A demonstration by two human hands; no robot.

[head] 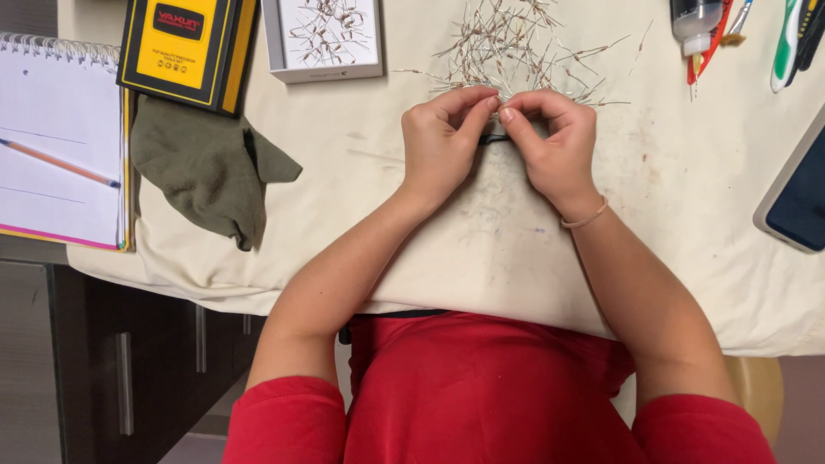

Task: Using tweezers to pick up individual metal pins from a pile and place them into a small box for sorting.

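Small dark part [493, 136], pinched between the closed fingers of left hand [440, 142] and right hand [554, 142], just below the pile of thin wire-leaded components [516, 47] on the cream cloth-covered tabletop [687, 215]. Risk: slipping into the pile, since the grip is fingertip-only.

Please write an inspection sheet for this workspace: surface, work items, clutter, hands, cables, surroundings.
Surface: table under a cream cloth, stained near the middle.
Work items: pile of thin wire-legged parts; white tray holding more.
Clutter: green cloth, yellow and black box, spiral notebook with pencil, hand tools, bottle, dark tablet.
Hands: left hand and right hand pinch together on a small part, too small to identify.
Cables: nothing seen.
Surroundings: dark cabinet below left.
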